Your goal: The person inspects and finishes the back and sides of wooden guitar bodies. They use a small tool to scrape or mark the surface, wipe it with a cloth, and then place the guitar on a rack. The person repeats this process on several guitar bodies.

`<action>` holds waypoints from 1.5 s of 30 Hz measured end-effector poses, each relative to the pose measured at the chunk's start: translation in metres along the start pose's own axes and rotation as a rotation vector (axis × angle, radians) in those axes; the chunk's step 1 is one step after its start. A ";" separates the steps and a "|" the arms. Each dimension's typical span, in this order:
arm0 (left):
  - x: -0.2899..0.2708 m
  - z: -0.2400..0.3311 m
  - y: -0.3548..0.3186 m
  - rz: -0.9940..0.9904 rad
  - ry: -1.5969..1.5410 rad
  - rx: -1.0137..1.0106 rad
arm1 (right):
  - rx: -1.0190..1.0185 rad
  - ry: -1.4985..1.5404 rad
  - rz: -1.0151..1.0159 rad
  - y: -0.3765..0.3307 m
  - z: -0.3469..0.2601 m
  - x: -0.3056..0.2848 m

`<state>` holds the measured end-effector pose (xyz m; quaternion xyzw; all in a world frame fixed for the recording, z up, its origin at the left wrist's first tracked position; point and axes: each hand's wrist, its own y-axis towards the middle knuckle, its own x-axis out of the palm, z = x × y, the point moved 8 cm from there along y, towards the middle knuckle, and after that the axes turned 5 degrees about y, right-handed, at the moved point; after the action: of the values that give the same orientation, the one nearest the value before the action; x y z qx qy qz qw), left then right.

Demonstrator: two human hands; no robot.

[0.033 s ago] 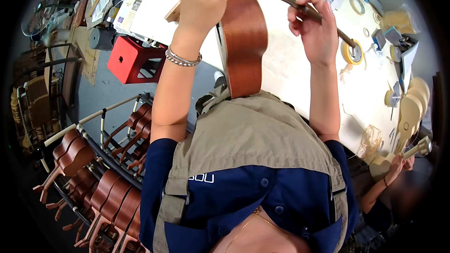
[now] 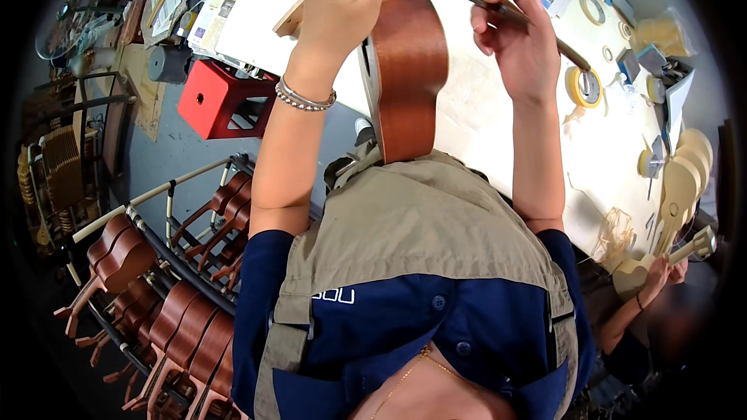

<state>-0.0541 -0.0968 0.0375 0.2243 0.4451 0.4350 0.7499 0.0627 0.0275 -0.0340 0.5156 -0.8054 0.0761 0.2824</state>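
A reddish-brown ukulele body (image 2: 411, 78) stands on its edge against my apron, its side facing up and its far end over the white table. My left hand (image 2: 342, 4) grips it near the far end, fingers curled; the picture's top edge cuts off part of the hand. To the right, my right hand (image 2: 525, 50) is closed around a long, thin dark rod-like tool (image 2: 574, 56), whose exact kind I cannot make out. The tool slants above the table, its upper-left end near the ukulele but apart from it.
Tape rolls (image 2: 585, 87) and small items lie along the right of the white table (image 2: 475, 120). A red stool (image 2: 214, 101) stands at left. Racks of brown ukulele bodies (image 2: 183, 319) fill the lower left. At lower right, another person's hand (image 2: 657, 276) holds a pale unfinished ukulele (image 2: 632, 274).
My right hand has shifted slightly left with the dark tool. My left hand and the far end of the ukulele have moved a little to the right.
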 end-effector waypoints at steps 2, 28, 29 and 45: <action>0.011 -0.004 -0.003 -0.188 -0.188 -0.228 | 0.066 0.055 -0.150 0.013 0.003 0.015; -0.021 -0.096 0.025 0.094 -0.157 -0.553 | -0.090 -0.358 0.035 -0.084 -0.033 0.016; -0.019 -0.087 0.027 0.036 -0.140 -0.553 | -0.084 -0.395 -0.021 -0.086 -0.030 0.025; -0.014 -0.063 0.038 0.004 -0.115 -0.518 | -0.399 -0.697 0.013 -0.078 -0.029 0.055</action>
<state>-0.1289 -0.0918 0.0394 0.0499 0.2752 0.5225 0.8054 0.1249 -0.0396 0.0065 0.4404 -0.8551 -0.2594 0.0865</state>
